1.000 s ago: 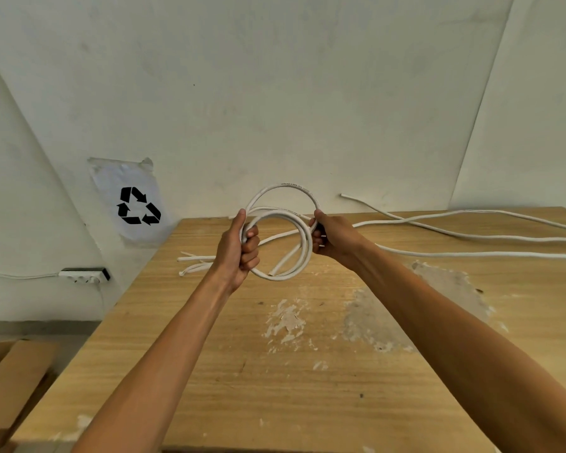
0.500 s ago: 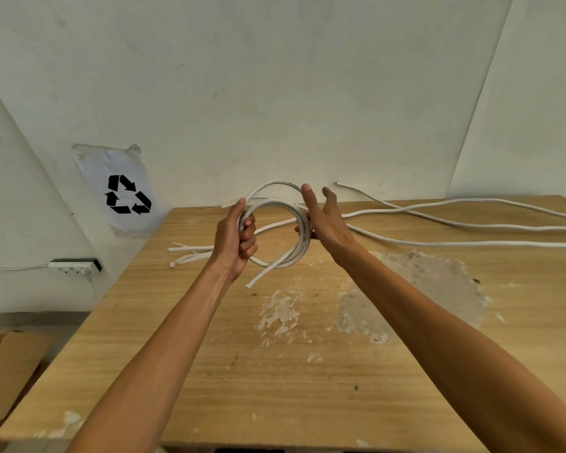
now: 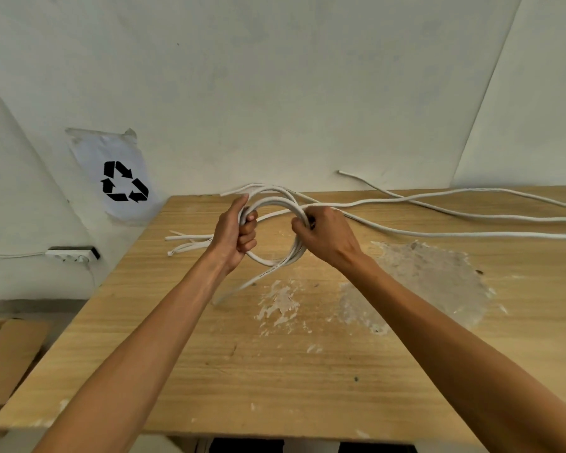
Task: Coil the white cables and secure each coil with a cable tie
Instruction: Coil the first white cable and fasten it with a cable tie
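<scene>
A coil of white cable [image 3: 275,201] hangs in the air above the far part of the wooden table [image 3: 275,371]. My left hand [image 3: 234,233] grips the coil's left side with curled fingers. My right hand [image 3: 325,233] grips the coil's right side. One free end of the cable [image 3: 242,286] slants down to the tabletop below the coil. The rest of the same cable [image 3: 438,235] runs off to the right along the table. Several white cable ties [image 3: 187,243] lie on the table just left of my left hand.
Other loose white cables [image 3: 471,194] lie across the table's far right. White paint patches [image 3: 432,279] mark the tabletop. A recycling sign [image 3: 125,181] and a power strip [image 3: 72,255] are on the left wall. Cardboard [image 3: 4,361] sits low at the left.
My right hand, open with straight fingers half a second ago, now has its fingers curled round the coil's right side. The coil has gained a loop and its free end hangs lower.
</scene>
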Demonstrator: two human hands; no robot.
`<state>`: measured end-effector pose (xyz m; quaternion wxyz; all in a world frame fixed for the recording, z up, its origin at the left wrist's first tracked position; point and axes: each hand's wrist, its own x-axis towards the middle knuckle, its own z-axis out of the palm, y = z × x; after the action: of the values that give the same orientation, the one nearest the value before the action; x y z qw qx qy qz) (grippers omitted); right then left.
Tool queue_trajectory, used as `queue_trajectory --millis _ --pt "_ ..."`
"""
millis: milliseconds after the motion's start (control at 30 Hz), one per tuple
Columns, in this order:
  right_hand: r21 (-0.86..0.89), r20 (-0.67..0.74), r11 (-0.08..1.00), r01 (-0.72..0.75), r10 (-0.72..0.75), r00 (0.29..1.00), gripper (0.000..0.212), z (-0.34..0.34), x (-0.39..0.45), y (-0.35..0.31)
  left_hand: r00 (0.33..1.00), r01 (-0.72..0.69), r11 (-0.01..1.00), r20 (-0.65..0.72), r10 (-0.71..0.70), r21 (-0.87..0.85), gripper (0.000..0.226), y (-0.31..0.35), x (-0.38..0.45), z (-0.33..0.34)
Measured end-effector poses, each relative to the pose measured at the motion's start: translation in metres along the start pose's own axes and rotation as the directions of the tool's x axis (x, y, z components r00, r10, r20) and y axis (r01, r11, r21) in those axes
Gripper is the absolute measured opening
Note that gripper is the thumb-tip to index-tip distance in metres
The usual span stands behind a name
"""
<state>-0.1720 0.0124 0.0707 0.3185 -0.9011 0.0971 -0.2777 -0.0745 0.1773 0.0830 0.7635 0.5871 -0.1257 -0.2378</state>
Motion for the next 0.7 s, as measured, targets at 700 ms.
queue_trajectory --millis 700 --pt "-0.210 0.032 0.948 0.238 -0.236 0.971 0.029 0.056 -0.006 0.042 0.970 -0.190 0.663 0.034 0.241 0.724 0.043 -0.045 0.006 0.000"
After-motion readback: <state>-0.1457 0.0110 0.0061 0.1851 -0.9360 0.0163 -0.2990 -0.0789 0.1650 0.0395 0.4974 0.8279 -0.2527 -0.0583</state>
